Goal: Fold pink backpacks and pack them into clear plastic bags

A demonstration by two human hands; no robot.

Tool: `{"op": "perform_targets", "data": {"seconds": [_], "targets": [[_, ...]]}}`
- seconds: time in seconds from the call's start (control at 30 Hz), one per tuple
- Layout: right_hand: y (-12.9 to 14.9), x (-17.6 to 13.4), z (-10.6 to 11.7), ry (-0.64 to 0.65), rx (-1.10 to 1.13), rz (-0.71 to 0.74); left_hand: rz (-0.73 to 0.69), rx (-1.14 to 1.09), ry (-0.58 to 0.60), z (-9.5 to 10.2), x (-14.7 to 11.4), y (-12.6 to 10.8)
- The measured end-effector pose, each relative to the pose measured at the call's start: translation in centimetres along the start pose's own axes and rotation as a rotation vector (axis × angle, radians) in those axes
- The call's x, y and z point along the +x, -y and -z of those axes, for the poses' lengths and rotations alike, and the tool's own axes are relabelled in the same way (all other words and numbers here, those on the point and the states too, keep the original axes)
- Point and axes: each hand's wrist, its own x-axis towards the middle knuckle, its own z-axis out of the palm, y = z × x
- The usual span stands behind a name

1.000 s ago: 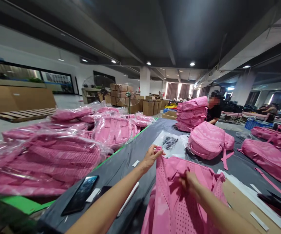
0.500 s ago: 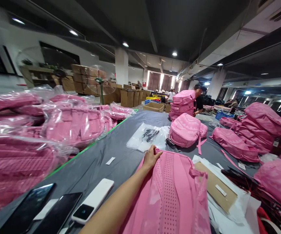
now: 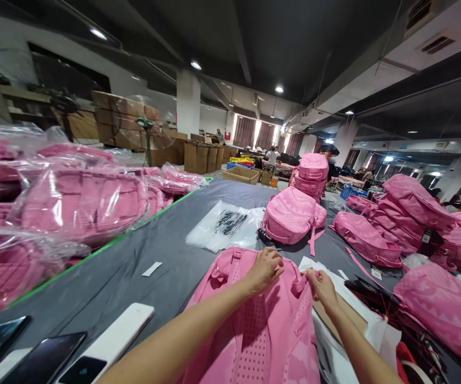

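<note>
A pink backpack lies in front of me, its padded, perforated back panel and straps facing up. My left hand is over the upper part of that panel, its fingers loosely bent and apart; whether the fingertips touch the fabric is hard to see. At the bag's upper right edge, beside a shoulder strap, my right hand is closed in a pinch on the backpack. Just beyond lie a stack of clear plastic bags with black print and another pink backpack.
Plastic-wrapped pink backpacks are heaped on the left past a green edge strip. Phones and a white device lie at front left. More pink backpacks are piled on the right, near cardboard and white sheets. A person stands behind stacked bags.
My right hand has come into view and taken hold of the backpack's right edge. My left hand has left the top edge and moved over the panel. The view has shifted right.
</note>
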Motion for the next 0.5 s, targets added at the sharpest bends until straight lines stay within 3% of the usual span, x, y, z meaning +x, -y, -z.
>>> {"op": "perform_targets", "data": {"seconds": [0.1, 0.2, 0.27, 0.33, 0.43, 0.5], "targets": [[2.7, -1.7, -0.9, -0.042, -0.019, 0.273, -0.141, -0.017, 0.056, -0.8, 2.3, -1.5], [4.6, -3.5, -0.1, 0.076, -0.095, 0.523, -0.320, 0.071, 0.177, -1.0, 3.9, -2.5], [4.7, -3.9, 1.1, 0.063, -0.105, 0.506, -0.316, 0.153, 0.215, -0.9, 3.9, -2.8], [4.2, -3.5, 2.3, 0.014, -0.058, 0.394, -0.229, 0.200, 0.197, -0.6, 2.9, -2.9], [3.4, -1.9, 3.1, 0.011, 0.084, 0.196, -0.067, 0.253, 0.145, 0.0, -0.4, -2.9], [3.5, -0.5, 2.6, -0.009, 0.196, 0.156, 0.005, 0.299, 0.145, 0.5, -3.2, -3.2]]}}
